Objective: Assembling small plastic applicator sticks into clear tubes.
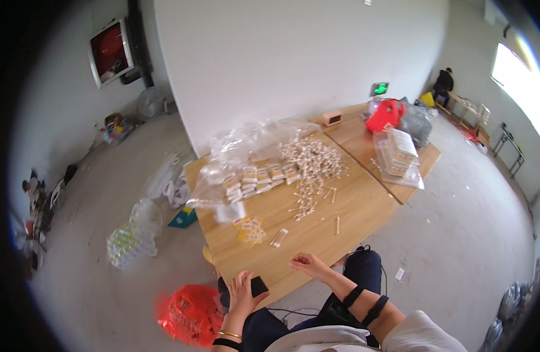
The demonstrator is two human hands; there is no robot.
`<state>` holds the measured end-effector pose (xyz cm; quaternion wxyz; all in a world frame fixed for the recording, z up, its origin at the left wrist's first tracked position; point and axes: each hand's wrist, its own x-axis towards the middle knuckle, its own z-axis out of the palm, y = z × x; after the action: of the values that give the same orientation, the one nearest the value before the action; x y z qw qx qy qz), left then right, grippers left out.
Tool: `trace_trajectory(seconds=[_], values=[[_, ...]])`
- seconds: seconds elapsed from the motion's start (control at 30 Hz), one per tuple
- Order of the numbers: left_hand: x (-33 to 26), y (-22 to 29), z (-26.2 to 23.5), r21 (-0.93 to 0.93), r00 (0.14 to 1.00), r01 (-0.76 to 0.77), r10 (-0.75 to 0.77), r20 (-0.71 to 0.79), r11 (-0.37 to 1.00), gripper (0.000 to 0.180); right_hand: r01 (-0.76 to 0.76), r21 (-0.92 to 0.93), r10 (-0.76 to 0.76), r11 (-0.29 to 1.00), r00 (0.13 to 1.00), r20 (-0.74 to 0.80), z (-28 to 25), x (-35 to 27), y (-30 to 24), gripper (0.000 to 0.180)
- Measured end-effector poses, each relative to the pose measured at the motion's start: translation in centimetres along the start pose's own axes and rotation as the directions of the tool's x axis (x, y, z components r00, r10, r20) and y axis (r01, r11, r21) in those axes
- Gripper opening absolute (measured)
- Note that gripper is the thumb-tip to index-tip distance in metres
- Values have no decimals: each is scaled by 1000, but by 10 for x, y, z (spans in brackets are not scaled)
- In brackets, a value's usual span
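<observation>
At the near edge of the wooden table, my left hand is closed around a flat black rectangular object, its thumb along the near side. My right hand hovers to the right over the same edge, fingers curled together; whatever they may hold is too small to make out. Beyond the hands lies a small bundle of cotton swabs. Left of it are yellow printed cards. A large loose heap of cotton swabs spreads farther back, beside a row of small packs.
Clear plastic sheeting covers the table's back left. Stacked packs, a red bag and a small clock-like box stand at the back. On the floor, a red plastic bag sits near my left arm. Another person is far right.
</observation>
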<state>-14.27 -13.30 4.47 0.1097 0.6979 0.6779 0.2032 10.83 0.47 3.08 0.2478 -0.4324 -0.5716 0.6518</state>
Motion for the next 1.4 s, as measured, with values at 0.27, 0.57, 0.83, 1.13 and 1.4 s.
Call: trace_trajectory(seconds=[0.27,0.57,0.83,1.13,1.4], values=[[94,61,60,-191,986,-165,163,-26,968,80,-9,-366,-192,930,839,-509,-124,7,16,19],[150,83,112,268,996,88,-81,-36,959,89,52,-673,-415,738,821,-391,-149,44,2,16],[117,84,120,266,990,-138,137,23,954,86,147,-881,-530,450,838,-131,-153,104,-25,38],[97,88,116,135,955,-290,277,106,948,84,371,-890,-501,265,842,202,-155,152,-47,40],[104,99,100,70,959,-242,228,167,968,84,311,-807,-373,502,920,123,-116,149,-32,13]])
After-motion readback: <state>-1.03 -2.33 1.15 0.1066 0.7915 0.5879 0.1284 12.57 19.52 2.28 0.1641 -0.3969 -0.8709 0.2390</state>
